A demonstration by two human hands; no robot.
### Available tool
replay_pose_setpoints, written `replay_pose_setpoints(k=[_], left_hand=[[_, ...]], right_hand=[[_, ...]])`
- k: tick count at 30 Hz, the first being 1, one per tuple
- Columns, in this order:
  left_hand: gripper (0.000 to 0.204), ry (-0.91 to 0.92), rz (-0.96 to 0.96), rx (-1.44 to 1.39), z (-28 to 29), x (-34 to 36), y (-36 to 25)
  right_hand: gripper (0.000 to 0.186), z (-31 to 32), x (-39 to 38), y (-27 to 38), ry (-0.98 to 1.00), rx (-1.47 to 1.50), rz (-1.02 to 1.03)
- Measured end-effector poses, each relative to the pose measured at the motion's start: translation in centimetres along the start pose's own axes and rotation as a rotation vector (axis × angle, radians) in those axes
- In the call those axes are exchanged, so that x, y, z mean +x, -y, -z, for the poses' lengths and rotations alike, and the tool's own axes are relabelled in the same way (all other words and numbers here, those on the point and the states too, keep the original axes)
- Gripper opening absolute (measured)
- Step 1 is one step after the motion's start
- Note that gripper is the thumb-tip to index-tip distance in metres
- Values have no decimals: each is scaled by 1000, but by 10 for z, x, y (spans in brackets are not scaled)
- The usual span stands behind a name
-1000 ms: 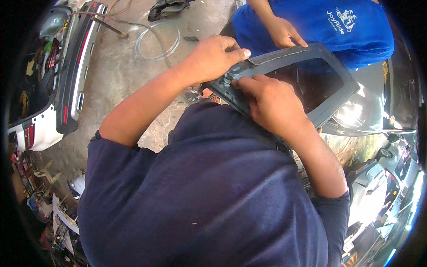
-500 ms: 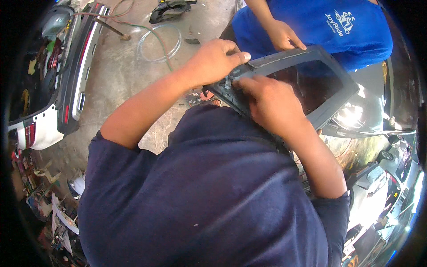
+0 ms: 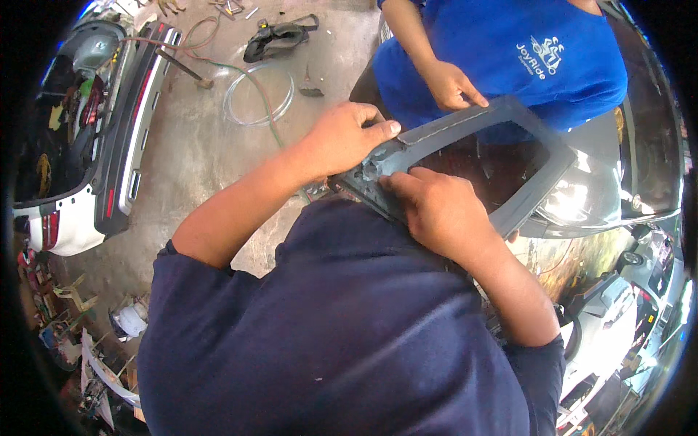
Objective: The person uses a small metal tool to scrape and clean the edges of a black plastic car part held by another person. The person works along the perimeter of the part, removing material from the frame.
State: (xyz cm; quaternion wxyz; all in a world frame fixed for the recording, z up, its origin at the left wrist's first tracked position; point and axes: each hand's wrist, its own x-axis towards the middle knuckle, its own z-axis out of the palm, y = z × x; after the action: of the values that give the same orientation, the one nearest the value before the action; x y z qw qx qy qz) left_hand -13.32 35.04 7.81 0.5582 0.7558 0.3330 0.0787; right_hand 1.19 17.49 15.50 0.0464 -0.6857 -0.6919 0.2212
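Note:
A dark grey four-sided frame with a wide opening lies in front of me, tilted, its left corner rough and smeared with grey material. On the upper edge of that corner my left hand is closed, thumb on top and the other fingers partly hidden. My right hand has its fingers curled together, their tips against the rough corner; whatever they may pinch is hidden. Across from me, a co-worker in a blue shirt rests a hand at the far edge of the frame with a finger pointing along it.
A shiny dark car body stands right behind the frame. On the concrete floor lie a coiled clear hose, a hammer and a black strapped bag-like thing. A car bumper is at the left.
The frame and both my hands sit slightly lower in the picture as the view shifts. My right hand, blurred before, is sharp now, its fingertips still at the rough corner.

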Motion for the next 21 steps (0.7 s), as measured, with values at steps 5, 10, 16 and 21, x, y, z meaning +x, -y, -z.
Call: replay_pose_setpoints(k=[5, 10, 16, 21], left_hand=[[46, 14, -5, 13, 3, -3, -6], [45, 20, 84, -17, 8, -5, -21], [43, 41, 32, -23, 2, -6, -12], [39, 47, 44, -38, 9, -3, -14]], right_hand=[[33, -4, -4, -2, -41, 13, 3], [30, -7, -1, 4, -46, -6, -42], [24, -7, 9, -3, -106, -53, -100], [27, -12, 6, 4, -53, -56, -126]])
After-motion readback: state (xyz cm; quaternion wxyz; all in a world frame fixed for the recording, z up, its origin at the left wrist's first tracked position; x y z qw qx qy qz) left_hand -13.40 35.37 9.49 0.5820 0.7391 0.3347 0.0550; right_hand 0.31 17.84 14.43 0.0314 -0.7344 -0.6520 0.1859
